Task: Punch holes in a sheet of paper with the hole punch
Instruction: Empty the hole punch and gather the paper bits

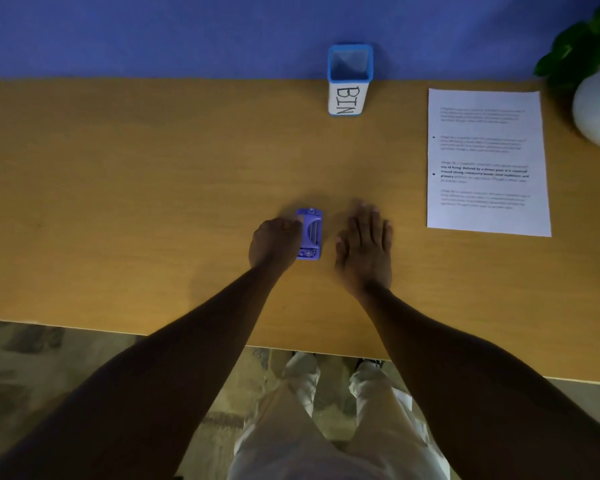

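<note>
A small purple hole punch (311,233) lies on the wooden table (153,188) near its middle. My left hand (274,242) is curled against the punch's left side, with fingers touching its far left corner. My right hand (364,249) rests flat on the table just right of the punch, fingers spread, holding nothing. A printed white sheet of paper (487,161) lies flat at the right of the table, apart from both hands.
A blue-rimmed container labelled BIN (349,79) stands at the back edge against the blue wall. A green plant in a white pot (598,98) sits at the far right corner. The table's near edge runs just above my legs.
</note>
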